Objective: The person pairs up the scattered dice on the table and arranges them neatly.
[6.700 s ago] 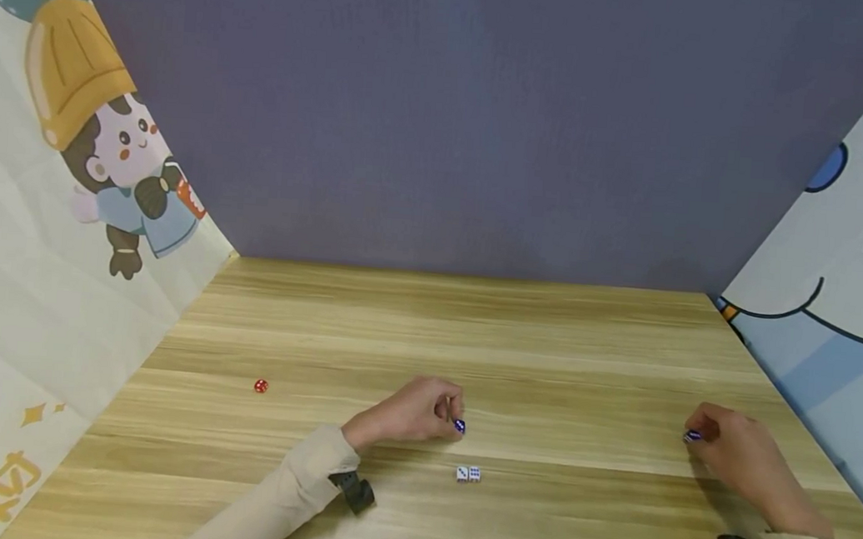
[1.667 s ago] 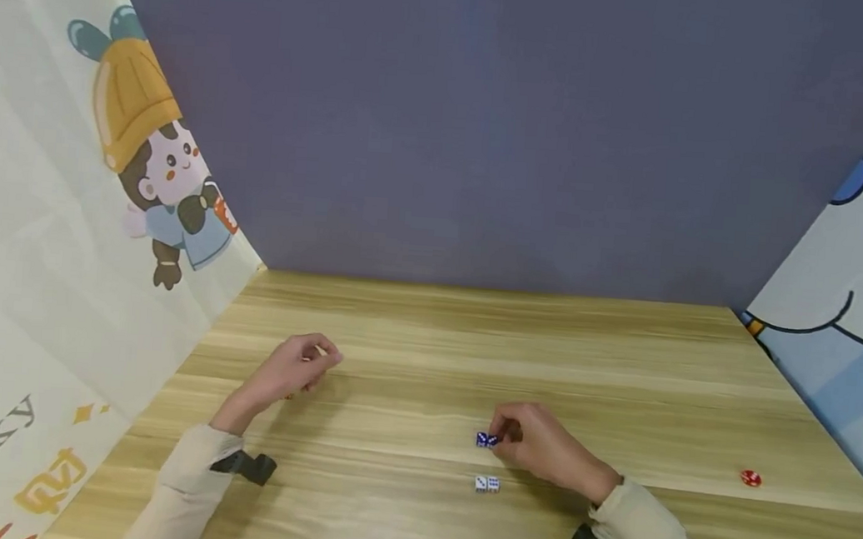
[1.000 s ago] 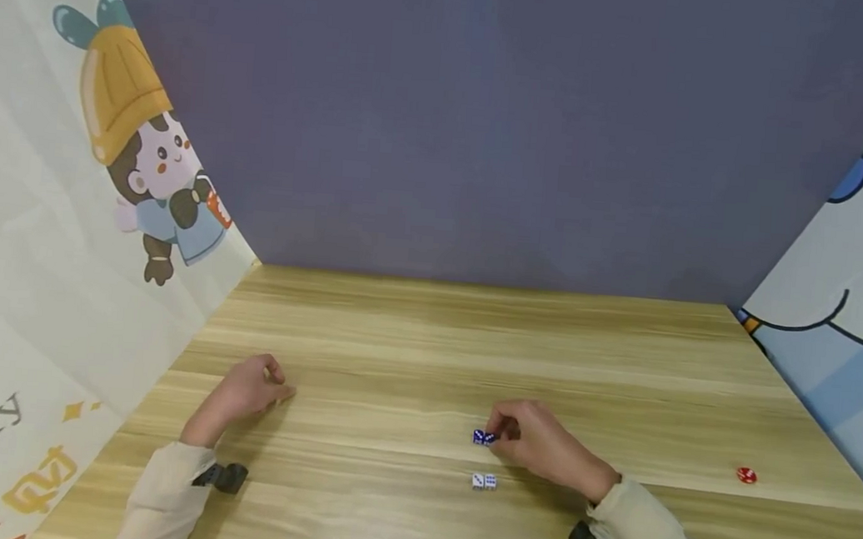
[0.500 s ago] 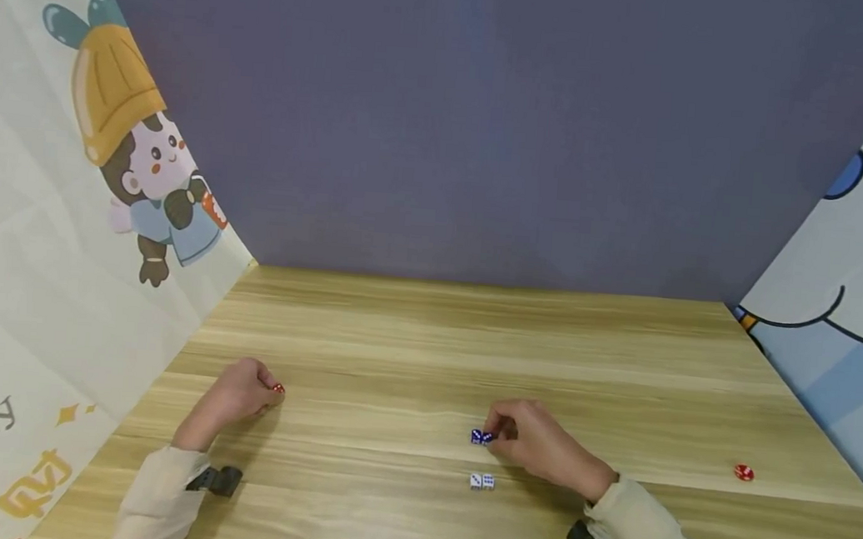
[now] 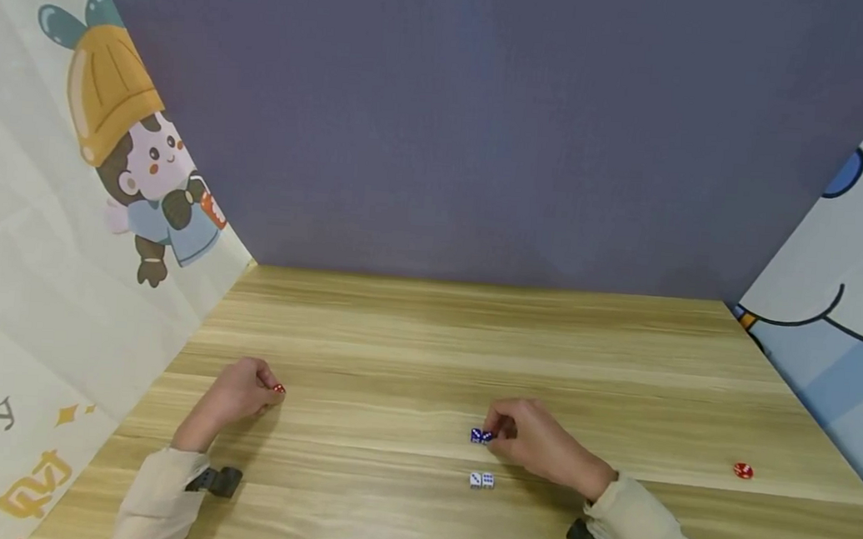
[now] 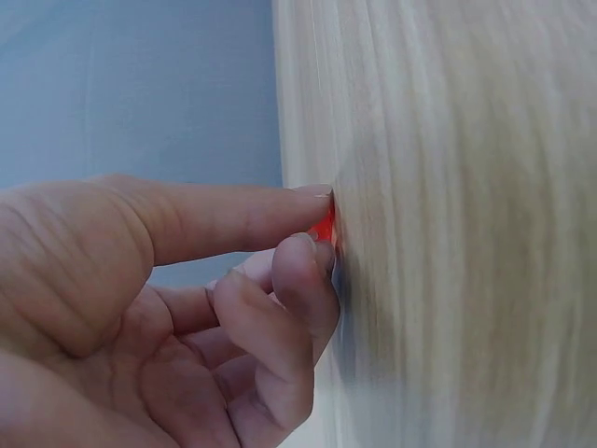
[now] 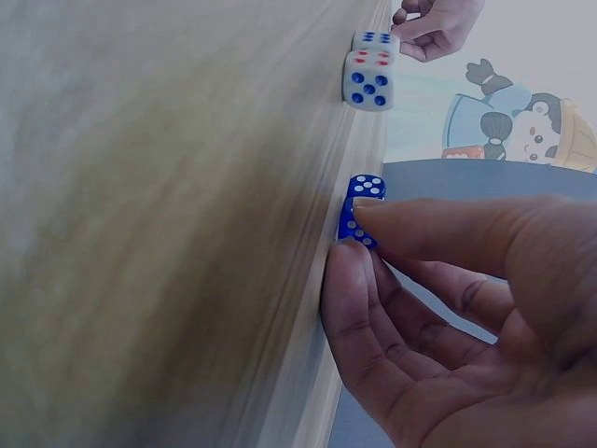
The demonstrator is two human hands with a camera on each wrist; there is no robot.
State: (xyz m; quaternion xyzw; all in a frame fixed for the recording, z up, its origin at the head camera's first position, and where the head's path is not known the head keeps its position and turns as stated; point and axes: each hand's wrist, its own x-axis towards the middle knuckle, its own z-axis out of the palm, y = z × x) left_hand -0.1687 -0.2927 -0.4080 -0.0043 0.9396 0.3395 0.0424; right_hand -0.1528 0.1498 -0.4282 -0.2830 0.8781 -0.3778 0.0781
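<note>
At the left of the table, my left hand (image 5: 241,390) pinches a red die (image 5: 279,388) between thumb and fingertips; the left wrist view shows the red die (image 6: 324,227) at the tabletop, mostly covered by the fingers. Near the middle, my right hand (image 5: 539,444) pinches a blue die (image 5: 487,436) with white dots. A second blue die (image 5: 476,435) sits right beside it on the left, and in the right wrist view that second blue die (image 7: 367,186) appears just beyond the pinched one. Closer to me, two white dice (image 5: 482,480) stand side by side.
Another red die (image 5: 744,471) lies at the right on the wood-grain table (image 5: 396,342). A dark grey panel (image 5: 486,131) rises behind the table. Printed cloths (image 5: 16,190) border both sides.
My left hand has let go of a blue die by the middle, moved left and taken hold of the red die. My right hand has brought its blue die from the right to the other blue one.
</note>
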